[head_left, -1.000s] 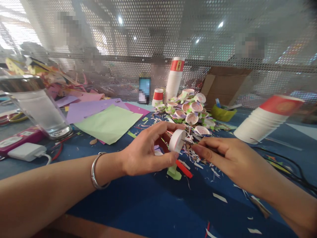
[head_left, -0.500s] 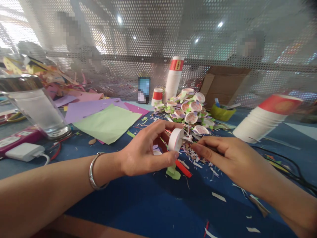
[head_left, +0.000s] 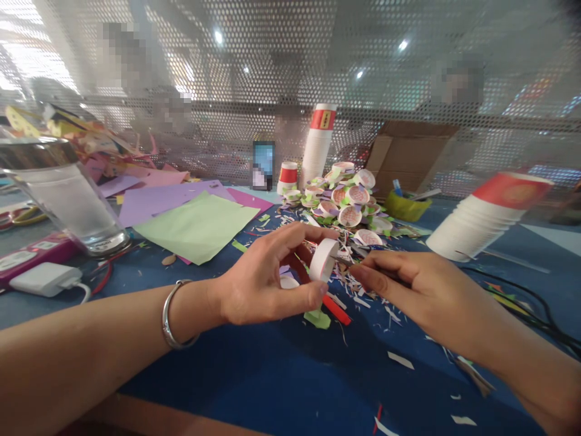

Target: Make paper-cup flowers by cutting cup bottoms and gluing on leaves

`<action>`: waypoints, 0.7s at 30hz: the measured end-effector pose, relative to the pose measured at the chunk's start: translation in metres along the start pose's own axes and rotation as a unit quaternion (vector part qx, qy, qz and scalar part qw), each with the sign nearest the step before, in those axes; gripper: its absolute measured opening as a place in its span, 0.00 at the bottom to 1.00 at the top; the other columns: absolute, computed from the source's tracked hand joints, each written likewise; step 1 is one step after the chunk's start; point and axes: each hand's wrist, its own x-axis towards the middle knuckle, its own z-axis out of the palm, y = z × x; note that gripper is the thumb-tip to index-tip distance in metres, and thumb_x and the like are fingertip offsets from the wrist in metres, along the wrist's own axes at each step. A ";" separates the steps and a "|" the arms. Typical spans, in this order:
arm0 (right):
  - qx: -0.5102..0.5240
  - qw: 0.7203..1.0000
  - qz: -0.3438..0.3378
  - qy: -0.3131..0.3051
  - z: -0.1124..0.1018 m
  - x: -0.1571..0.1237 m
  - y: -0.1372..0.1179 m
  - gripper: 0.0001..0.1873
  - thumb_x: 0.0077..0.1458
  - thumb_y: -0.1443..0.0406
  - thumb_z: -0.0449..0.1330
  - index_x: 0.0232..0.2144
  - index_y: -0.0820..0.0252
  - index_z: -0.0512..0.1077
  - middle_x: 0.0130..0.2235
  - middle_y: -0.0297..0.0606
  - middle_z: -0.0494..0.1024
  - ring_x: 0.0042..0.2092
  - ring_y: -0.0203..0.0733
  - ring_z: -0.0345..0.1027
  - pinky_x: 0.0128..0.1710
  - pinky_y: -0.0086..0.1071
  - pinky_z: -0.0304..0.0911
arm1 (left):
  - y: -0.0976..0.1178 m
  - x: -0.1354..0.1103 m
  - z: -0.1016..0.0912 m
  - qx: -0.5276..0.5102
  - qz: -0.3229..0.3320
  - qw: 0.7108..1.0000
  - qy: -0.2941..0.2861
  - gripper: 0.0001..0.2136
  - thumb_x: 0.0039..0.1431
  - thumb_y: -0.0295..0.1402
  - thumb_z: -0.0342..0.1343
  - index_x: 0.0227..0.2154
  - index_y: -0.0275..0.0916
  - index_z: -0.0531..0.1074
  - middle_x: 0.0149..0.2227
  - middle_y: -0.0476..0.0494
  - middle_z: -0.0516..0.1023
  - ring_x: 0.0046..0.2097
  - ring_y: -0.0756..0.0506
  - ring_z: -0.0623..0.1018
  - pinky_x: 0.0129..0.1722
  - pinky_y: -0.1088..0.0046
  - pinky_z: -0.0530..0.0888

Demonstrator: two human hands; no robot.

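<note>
My left hand (head_left: 263, 281) pinches a small round white cup bottom with a red rim (head_left: 323, 259) between thumb and fingers, above the blue table. My right hand (head_left: 408, 287) is closed around scissors (head_left: 351, 259), whose thin metal blades touch the disc's right edge; the handles are hidden in my fingers. A silver bangle (head_left: 175, 315) sits on my left wrist. Paper trimmings in white, red and green (head_left: 336, 303) lie under both hands.
A heap of decorated cup bottoms (head_left: 347, 203) lies behind my hands. Stacked paper cups stand at the back (head_left: 320, 142) and lie at the right (head_left: 485, 215). Coloured paper sheets (head_left: 195, 224), a glass jar (head_left: 68, 194), a charger (head_left: 43, 278) and black cables (head_left: 535, 303) surround them. A perforated screen (head_left: 290, 79) backs the table.
The disc has turned a little in my left fingers and now shows more edge-on. Both hands stay in nearly the same place.
</note>
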 end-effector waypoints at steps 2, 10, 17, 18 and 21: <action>0.002 1.000 -0.005 0.006 0.000 0.000 -0.001 0.31 0.62 0.38 0.54 0.28 0.55 0.78 0.25 0.35 0.75 0.27 0.41 0.64 0.25 0.33 0.54 | 0.000 0.000 0.000 0.004 0.004 1.000 -0.001 0.29 0.59 0.35 0.64 0.61 0.28 0.68 0.47 0.33 0.79 0.40 0.46 0.78 0.41 0.70 0.78; -0.005 1.000 -0.008 -0.002 -0.004 0.000 -0.003 0.31 0.61 0.38 0.55 0.27 0.56 0.77 0.25 0.35 0.75 0.26 0.40 0.64 0.24 0.33 0.54 | -0.002 -0.001 0.000 -0.008 0.012 1.000 0.001 0.28 0.59 0.35 0.64 0.60 0.30 0.68 0.49 0.32 0.79 0.42 0.43 0.78 0.42 0.66 0.78; -0.011 1.000 -0.012 0.002 -0.005 0.001 -0.002 0.32 0.61 0.38 0.56 0.25 0.56 0.76 0.23 0.33 0.71 0.25 0.39 0.62 0.23 0.33 0.54 | -0.004 0.001 0.000 -0.085 -0.024 0.996 0.003 0.26 0.54 0.30 0.64 0.57 0.35 0.68 0.45 0.39 0.76 0.39 0.47 0.75 0.38 0.71 0.74; -0.009 1.000 -0.010 0.004 -0.005 0.002 -0.001 0.32 0.61 0.38 0.56 0.24 0.56 0.75 0.22 0.33 0.70 0.25 0.38 0.61 0.23 0.33 0.54 | -0.005 0.001 0.001 -0.100 -0.030 0.995 0.004 0.26 0.54 0.29 0.64 0.56 0.36 0.68 0.45 0.40 0.76 0.39 0.47 0.74 0.37 0.71 0.74; -0.003 1.000 0.007 -0.004 -0.006 0.002 0.001 0.32 0.61 0.37 0.55 0.23 0.57 0.73 0.22 0.32 0.66 0.24 0.37 0.58 0.22 0.32 0.52 | -0.009 0.003 0.002 -0.144 -0.038 0.989 0.009 0.25 0.54 0.29 0.64 0.55 0.36 0.67 0.46 0.41 0.74 0.41 0.47 0.74 0.39 0.71 0.73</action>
